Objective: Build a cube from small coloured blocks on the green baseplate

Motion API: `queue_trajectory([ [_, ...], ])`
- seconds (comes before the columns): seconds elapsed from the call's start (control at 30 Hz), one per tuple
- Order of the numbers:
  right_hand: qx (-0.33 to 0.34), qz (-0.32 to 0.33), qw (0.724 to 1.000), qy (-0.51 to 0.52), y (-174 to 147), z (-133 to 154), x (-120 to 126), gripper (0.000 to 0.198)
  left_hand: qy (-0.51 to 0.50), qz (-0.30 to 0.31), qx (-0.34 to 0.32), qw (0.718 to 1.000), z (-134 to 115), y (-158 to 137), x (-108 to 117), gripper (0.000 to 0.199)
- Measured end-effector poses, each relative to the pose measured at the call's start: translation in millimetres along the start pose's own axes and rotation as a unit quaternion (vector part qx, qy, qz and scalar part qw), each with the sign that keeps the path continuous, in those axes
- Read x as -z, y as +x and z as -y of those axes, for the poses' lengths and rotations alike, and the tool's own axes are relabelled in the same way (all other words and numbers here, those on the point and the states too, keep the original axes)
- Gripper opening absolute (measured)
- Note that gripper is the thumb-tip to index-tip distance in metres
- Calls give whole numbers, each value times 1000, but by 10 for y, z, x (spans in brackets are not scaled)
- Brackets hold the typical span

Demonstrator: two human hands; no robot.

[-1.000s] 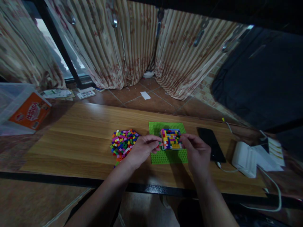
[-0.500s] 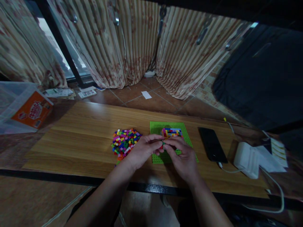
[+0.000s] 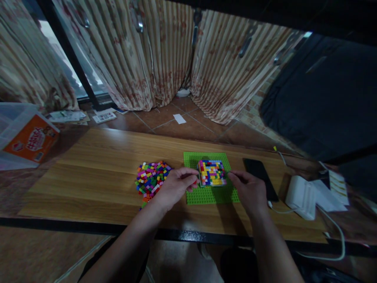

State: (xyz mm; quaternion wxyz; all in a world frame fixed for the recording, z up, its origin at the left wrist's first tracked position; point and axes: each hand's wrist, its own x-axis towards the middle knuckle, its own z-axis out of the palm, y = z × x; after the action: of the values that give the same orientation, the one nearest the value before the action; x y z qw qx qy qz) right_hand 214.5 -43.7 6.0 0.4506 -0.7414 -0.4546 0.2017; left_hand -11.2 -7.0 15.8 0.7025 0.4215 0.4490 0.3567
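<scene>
1. Because the table ends in a dark front edge close to the person, a dropped brick could bounce over it and be lost on the floor.
2. Right hand: thumb and forefinger are drawn together just beside the right side of the brick block; whether anything lies between them cannot be told. A careless outward sweep could strike the nearby phone or tug its white cable.
3. Left hand: thumb and fingers pinch what appears to be a small red brick, near the block's left side. The piece is mostly hidden; so slight a purchase could let it slip or turn askew.
4. Brick pile: loose, many-coloured pieces lie just beside the left hand, where a low sweep could scatter them.
5. Brick block: the many-coloured assembly stands on the green baseplate, between the two hands. Uneven pressure could loosen its upper pieces; a shove could slide the baseplate, if nothing fixes it.
6. Brown tiles: these lie beyond the table's far side; a brick flicked forward could land there, out of easy reach.
</scene>
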Motion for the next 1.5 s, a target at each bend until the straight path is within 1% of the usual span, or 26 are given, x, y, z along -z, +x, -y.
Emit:
queue_trajectory([
  [0.07,-7,13,1000,-1,-11,19,-18,31,9,2,0,1000,3,-1,3,14],
  [0.2,-37,16,999,22,-9,2,-68,31,15,-5,2,1000,-7,-11,8,15],
  [0.37,-86,17,992,88,11,-69,-146,35,9,-6,8,1000,-30,-19,-1,12],
  [0.53,-127,23,980,151,-4,-18,-167,39,6,-10,13,1000,-46,-19,-6,11],
  [0.87,-146,58,978,134,14,-18,-100,49,1,1,9,1000,-41,-36,2,11],
  [1.0,-163,39,979,120,15,-8,-88,55,-2,1,5,1000,-44,-39,3,11],
  [1.07,-162,38,979,117,14,-11,-101,54,1,0,5,1000,-47,-39,1,11],
  [1.2,-141,55,983,104,18,-30,-146,52,9,1,6,1000,-53,-37,-2,11],
  [1.5,-108,44,989,89,12,-18,-210,53,14,1,2,1000,-34,-35,10,12],
])
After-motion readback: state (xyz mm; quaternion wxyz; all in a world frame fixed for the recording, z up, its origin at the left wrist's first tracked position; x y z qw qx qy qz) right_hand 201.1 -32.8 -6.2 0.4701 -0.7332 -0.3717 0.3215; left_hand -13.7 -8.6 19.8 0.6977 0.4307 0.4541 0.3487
